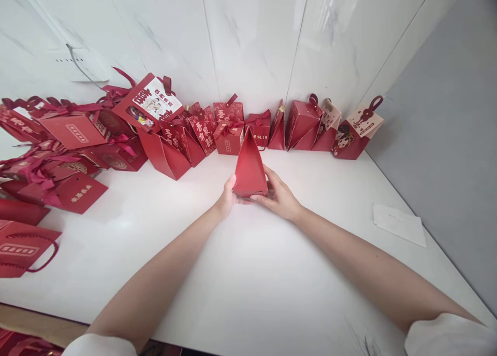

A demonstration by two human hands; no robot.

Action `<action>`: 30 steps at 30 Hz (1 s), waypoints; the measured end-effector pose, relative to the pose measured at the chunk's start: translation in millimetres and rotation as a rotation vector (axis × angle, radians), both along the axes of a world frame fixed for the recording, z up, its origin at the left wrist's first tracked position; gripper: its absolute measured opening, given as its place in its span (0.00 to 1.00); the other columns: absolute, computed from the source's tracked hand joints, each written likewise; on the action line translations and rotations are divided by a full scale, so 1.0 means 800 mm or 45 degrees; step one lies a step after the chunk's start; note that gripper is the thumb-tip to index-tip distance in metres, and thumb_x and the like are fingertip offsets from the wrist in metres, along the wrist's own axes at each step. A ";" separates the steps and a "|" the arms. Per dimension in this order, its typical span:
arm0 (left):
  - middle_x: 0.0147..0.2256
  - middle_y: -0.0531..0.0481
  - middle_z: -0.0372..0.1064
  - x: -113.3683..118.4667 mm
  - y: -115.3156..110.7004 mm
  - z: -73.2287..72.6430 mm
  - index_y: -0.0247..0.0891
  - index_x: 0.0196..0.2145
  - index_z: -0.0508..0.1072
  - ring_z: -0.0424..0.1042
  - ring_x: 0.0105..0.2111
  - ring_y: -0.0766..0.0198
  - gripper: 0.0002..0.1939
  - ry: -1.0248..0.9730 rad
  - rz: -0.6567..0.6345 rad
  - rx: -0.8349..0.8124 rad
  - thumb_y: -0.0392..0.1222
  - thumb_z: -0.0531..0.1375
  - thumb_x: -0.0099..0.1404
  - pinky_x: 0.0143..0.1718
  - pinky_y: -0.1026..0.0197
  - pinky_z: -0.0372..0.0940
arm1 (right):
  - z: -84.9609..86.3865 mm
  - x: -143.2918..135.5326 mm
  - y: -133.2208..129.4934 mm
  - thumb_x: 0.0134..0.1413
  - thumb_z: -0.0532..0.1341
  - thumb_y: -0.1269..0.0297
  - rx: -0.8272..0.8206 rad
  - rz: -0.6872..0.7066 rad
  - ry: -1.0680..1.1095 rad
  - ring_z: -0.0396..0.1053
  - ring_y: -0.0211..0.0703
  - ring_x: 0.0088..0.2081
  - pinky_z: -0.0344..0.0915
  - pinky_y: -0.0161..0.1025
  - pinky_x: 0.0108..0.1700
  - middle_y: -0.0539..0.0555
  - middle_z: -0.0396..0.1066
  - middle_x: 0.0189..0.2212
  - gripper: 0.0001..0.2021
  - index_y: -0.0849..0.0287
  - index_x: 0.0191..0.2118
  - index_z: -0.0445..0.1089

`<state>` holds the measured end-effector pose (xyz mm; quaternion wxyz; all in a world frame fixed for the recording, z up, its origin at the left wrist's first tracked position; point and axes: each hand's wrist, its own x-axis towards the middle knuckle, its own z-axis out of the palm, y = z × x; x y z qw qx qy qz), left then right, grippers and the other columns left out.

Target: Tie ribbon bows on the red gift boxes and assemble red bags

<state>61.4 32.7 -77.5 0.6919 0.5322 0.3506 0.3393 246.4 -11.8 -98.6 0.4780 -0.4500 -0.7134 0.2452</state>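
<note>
A plain red folded box (250,167) with a pointed top is held between my two hands, near the middle of the white table. My left hand (228,196) grips its lower left edge, thumb on the side and fingers under the base. My right hand (281,195) holds the lower right side, its thumb along the bottom front edge and its other fingers behind. The far side of the box is hidden.
Red gift boxes (228,138) stand in a row along the tiled wall (248,40). Many more boxes with ribbons (77,190) are piled at the left. A white flat piece (399,224) lies on the table (240,288) at the right, near the grey wall.
</note>
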 end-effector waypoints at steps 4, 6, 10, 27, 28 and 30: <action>0.48 0.38 0.75 0.000 -0.005 0.015 0.40 0.57 0.68 0.76 0.45 0.43 0.49 -0.024 -0.222 -0.291 0.75 0.30 0.60 0.41 0.45 0.70 | 0.005 0.001 -0.003 0.58 0.61 0.47 0.057 -0.144 -0.033 0.63 0.54 0.61 0.66 0.52 0.59 0.54 0.59 0.64 0.34 0.46 0.68 0.52; 0.48 0.36 0.75 0.001 -0.008 0.016 0.37 0.56 0.68 0.77 0.42 0.44 0.53 -0.099 -0.280 -0.391 0.76 0.28 0.58 0.40 0.48 0.71 | 0.008 0.001 -0.003 0.62 0.57 0.48 0.137 -0.205 -0.052 0.62 0.52 0.61 0.61 0.52 0.63 0.53 0.61 0.63 0.28 0.46 0.66 0.56; 0.50 0.33 0.73 0.004 -0.010 0.008 0.33 0.58 0.66 0.77 0.40 0.46 0.55 -0.266 -0.296 -0.471 0.77 0.27 0.58 0.43 0.48 0.70 | 0.012 0.000 -0.002 0.67 0.50 0.52 0.171 -0.217 -0.038 0.63 0.48 0.61 0.61 0.50 0.63 0.53 0.63 0.61 0.24 0.46 0.66 0.56; 0.60 0.38 0.63 0.008 -0.011 -0.010 0.42 0.65 0.57 0.67 0.56 0.43 0.48 -0.248 -0.201 0.042 0.77 0.39 0.60 0.55 0.43 0.62 | 0.010 0.005 -0.002 0.66 0.51 0.48 0.155 -0.107 -0.008 0.53 0.51 0.67 0.52 0.55 0.68 0.52 0.55 0.67 0.28 0.46 0.68 0.52; 0.61 0.40 0.62 0.006 -0.009 -0.012 0.44 0.66 0.55 0.65 0.57 0.44 0.44 -0.201 -0.115 0.220 0.73 0.44 0.62 0.56 0.44 0.61 | 0.008 0.007 0.000 0.65 0.51 0.47 0.152 -0.043 -0.005 0.49 0.51 0.68 0.48 0.55 0.69 0.52 0.50 0.68 0.30 0.47 0.69 0.49; 0.60 0.41 0.61 -0.002 -0.002 -0.013 0.45 0.67 0.52 0.62 0.59 0.45 0.40 -0.056 0.007 0.580 0.67 0.50 0.65 0.58 0.46 0.59 | 0.005 0.011 0.001 0.63 0.51 0.42 0.111 0.117 0.013 0.43 0.51 0.70 0.45 0.55 0.70 0.52 0.43 0.71 0.35 0.48 0.70 0.44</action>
